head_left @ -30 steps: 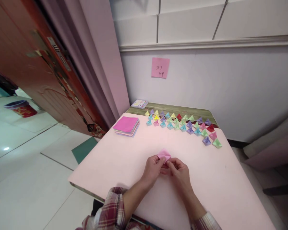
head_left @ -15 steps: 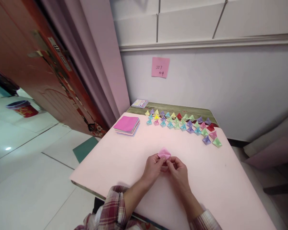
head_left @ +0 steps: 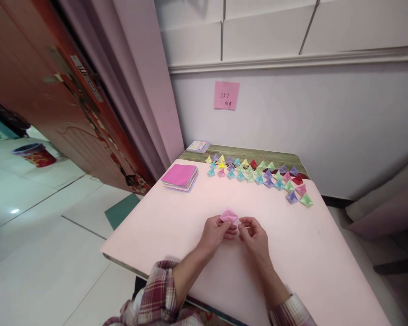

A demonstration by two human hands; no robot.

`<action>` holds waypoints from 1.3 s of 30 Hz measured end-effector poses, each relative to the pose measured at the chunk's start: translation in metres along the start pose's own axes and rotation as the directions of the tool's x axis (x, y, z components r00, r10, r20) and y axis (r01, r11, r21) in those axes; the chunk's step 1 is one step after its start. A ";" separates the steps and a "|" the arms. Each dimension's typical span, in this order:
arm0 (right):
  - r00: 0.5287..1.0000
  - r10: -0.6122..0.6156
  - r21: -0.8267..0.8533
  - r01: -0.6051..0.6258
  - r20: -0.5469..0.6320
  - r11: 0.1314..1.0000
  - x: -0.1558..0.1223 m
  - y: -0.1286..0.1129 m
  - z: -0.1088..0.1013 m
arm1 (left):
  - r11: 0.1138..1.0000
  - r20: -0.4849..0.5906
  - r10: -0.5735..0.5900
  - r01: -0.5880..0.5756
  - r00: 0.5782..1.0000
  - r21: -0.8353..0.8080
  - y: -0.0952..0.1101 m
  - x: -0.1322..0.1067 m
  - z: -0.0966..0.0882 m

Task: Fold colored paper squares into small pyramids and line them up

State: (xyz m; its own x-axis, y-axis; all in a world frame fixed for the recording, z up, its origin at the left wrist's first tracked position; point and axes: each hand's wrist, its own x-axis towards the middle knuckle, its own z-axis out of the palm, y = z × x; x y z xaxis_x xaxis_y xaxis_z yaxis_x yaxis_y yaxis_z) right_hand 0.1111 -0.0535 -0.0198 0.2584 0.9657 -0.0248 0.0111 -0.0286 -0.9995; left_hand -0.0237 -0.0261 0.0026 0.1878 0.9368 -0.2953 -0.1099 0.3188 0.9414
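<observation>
A small folded pink origami paper [head_left: 229, 214] is pinched between the thumb and fingers of my left hand [head_left: 216, 235], above the pink-covered table. Just right of it, my right hand [head_left: 255, 235] is apart from the paper, its fingers bent and the thumb separated from the index finger, with nothing visible between them. Rows of folded paper boats [head_left: 268, 182] in several colours stand beyond my hands. To the left lies a stack of square coloured paper [head_left: 180, 174], magenta on top.
The table's pale pink cover [head_left: 149, 226] spreads around my hands. At its far left corner sits a small printed packet [head_left: 198, 146]. A pink note [head_left: 226, 95] is stuck to the wall behind. A red door [head_left: 71, 104] and a bin [head_left: 36, 155] are on the left.
My right hand has let go of the pink paper and moved slightly right. My left hand, still holding the paper, has shifted a little to the left.
</observation>
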 end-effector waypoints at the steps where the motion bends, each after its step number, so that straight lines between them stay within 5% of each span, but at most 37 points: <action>1: 0.999 0.048 0.062 -0.049 0.025 0.997 0.002 0.000 -0.002 | 1.000 0.008 -0.009 0.009 1.000 0.001 0.002 -0.001 -0.001; 5: 0.980 0.134 0.119 -0.152 0.147 0.981 0.006 0.003 -0.006 | 0.999 0.108 -0.002 -0.002 0.994 0.039 0.003 -0.004 0.000; 18: 0.987 0.115 0.107 -0.127 0.109 0.986 0.009 0.010 -0.013 | 0.996 0.230 -0.059 0.043 0.971 0.072 -0.002 -0.002 0.002; 25: 0.990 0.124 0.084 -0.130 0.068 0.988 0.008 0.008 -0.011 | 0.997 0.043 0.053 -0.056 0.998 0.058 0.008 0.000 -0.006; 32: 0.978 0.177 0.187 -0.196 0.113 0.963 0.006 -0.004 -0.007 | 0.986 0.121 -0.077 0.094 0.990 -0.138 0.003 0.002 -0.005; 39: 0.979 0.179 0.211 -0.196 0.097 0.958 0.005 -0.005 -0.008 | 0.996 0.066 0.089 -0.088 0.994 -0.011 0.009 -0.002 -0.005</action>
State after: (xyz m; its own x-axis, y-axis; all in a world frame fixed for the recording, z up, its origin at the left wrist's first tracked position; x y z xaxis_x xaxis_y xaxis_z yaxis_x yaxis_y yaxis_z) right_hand 0.1201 -0.0510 -0.0145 0.1613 0.9654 -0.2051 -0.2435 -0.1625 -0.9562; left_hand -0.0298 -0.0246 0.0105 0.2412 0.9499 -0.1990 -0.1363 0.2362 0.9621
